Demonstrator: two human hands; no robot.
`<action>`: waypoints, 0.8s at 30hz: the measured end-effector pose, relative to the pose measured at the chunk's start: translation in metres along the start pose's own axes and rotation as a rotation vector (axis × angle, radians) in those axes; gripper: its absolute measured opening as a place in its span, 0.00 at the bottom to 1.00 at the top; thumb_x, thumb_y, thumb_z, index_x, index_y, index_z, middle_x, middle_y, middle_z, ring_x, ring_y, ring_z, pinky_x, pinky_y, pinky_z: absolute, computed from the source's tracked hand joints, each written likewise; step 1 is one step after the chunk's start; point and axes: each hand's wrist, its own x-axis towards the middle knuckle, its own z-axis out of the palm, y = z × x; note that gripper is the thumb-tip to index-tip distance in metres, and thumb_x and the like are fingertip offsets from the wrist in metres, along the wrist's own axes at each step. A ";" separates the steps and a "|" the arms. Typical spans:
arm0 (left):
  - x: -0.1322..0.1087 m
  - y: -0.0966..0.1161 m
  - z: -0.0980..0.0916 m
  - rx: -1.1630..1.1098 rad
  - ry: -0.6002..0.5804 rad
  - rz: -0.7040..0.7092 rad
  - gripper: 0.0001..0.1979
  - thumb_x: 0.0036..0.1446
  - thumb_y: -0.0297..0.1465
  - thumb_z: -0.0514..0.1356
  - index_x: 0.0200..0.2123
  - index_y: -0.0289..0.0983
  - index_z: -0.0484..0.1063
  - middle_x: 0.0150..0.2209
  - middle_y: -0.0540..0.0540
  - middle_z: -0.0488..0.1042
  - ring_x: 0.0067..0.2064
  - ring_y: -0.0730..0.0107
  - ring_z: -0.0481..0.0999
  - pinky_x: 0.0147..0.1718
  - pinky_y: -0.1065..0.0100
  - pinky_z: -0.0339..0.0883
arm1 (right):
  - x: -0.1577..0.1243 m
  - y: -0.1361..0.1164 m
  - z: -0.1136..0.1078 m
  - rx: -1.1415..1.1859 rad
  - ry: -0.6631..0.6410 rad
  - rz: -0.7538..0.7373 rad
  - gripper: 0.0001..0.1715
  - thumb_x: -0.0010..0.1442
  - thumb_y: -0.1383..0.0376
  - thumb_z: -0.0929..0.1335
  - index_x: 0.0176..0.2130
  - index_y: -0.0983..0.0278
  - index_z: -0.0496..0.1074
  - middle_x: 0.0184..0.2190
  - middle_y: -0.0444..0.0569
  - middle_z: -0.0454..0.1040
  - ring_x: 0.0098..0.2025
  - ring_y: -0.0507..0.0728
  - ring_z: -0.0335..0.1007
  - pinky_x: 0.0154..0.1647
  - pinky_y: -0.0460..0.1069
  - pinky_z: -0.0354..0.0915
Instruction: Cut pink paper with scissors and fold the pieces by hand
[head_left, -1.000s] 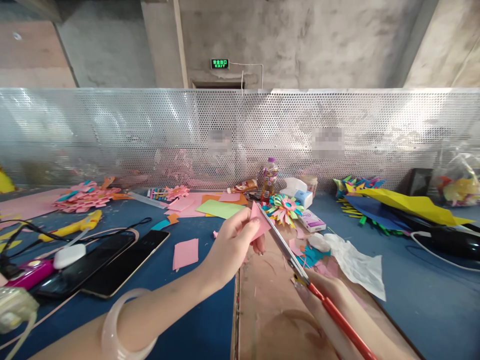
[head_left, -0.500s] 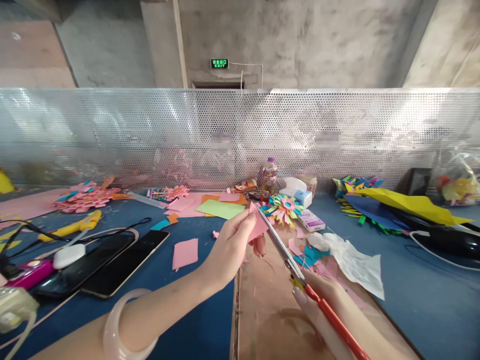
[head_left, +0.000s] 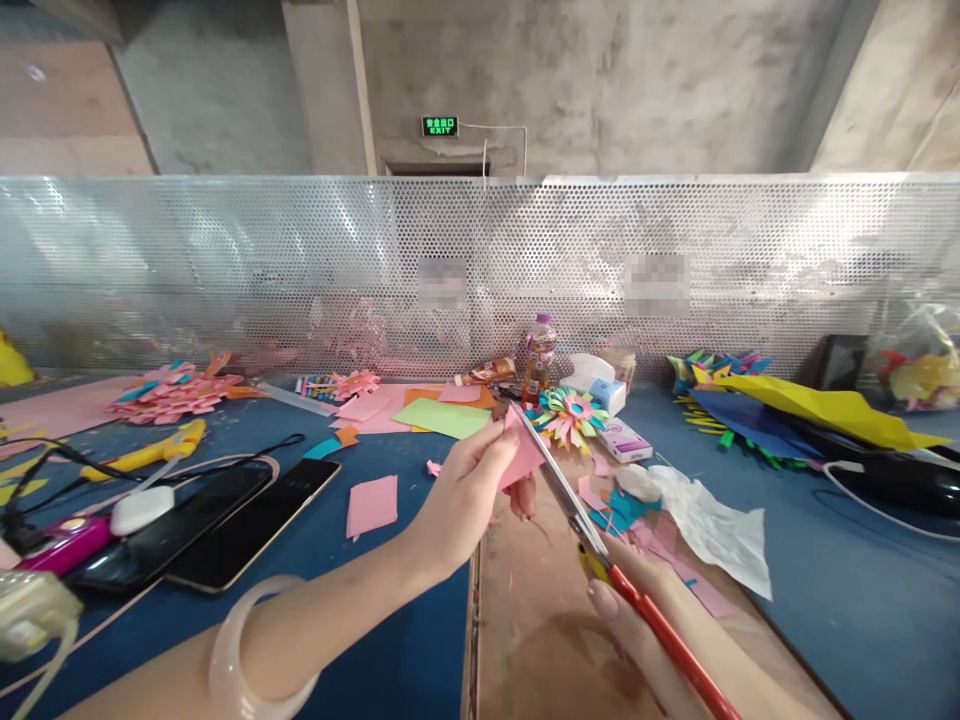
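My left hand (head_left: 469,490) pinches a small piece of pink paper (head_left: 520,455) above the brown board in the middle of the table. Around the red handles of a pair of scissors (head_left: 566,495) my right hand (head_left: 637,610) is closed. The long metal blades point up and away, lying along the right edge of the pink paper. Fingers partly hide the handles. Just beyond the blades sits a many-coloured paper flower (head_left: 574,415). To the left of my left hand, a stack of pink paper squares (head_left: 372,506) lies on the blue table.
Two dark phones (head_left: 255,525) with cables and a yellow glue gun (head_left: 150,450) lie at left. A drink bottle (head_left: 540,355) stands at the back before a perforated metal screen (head_left: 300,270). Crumpled tissue (head_left: 712,530), paper scraps (head_left: 626,510) and yellow sheets (head_left: 825,405) are at right.
Very little differs. The pink paper and the scissors' blades have shifted slightly to the right, and the paper's angle has altered a little. Both hands keep their hold.
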 end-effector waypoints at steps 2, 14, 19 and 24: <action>0.000 0.000 0.000 0.006 0.001 -0.010 0.19 0.61 0.37 0.44 0.24 0.35 0.64 0.19 0.48 0.68 0.23 0.73 0.67 0.24 0.71 0.61 | 0.000 -0.001 -0.001 0.004 -0.002 -0.004 0.16 0.57 0.53 0.61 0.26 0.61 0.62 0.18 0.45 0.65 0.19 0.52 0.61 0.16 0.45 0.58; -0.002 0.003 0.003 -0.012 -0.024 0.016 0.18 0.61 0.35 0.44 0.24 0.35 0.65 0.19 0.49 0.68 0.23 0.75 0.67 0.26 0.71 0.61 | -0.001 0.004 0.000 0.012 -0.007 -0.016 0.15 0.58 0.56 0.61 0.24 0.61 0.61 0.16 0.43 0.64 0.16 0.50 0.59 0.13 0.43 0.53; -0.001 0.002 0.003 -0.008 -0.015 0.013 0.19 0.61 0.35 0.44 0.23 0.35 0.65 0.19 0.48 0.68 0.23 0.74 0.67 0.26 0.71 0.61 | -0.002 0.005 0.000 0.015 0.004 -0.015 0.14 0.57 0.56 0.62 0.25 0.61 0.61 0.16 0.43 0.65 0.16 0.50 0.59 0.13 0.43 0.52; 0.000 0.002 0.004 -0.014 -0.025 0.012 0.20 0.61 0.35 0.44 0.22 0.35 0.65 0.19 0.48 0.68 0.23 0.74 0.67 0.26 0.71 0.62 | -0.003 0.004 0.000 0.011 0.020 -0.009 0.13 0.56 0.57 0.63 0.25 0.61 0.62 0.16 0.43 0.65 0.16 0.50 0.59 0.12 0.43 0.52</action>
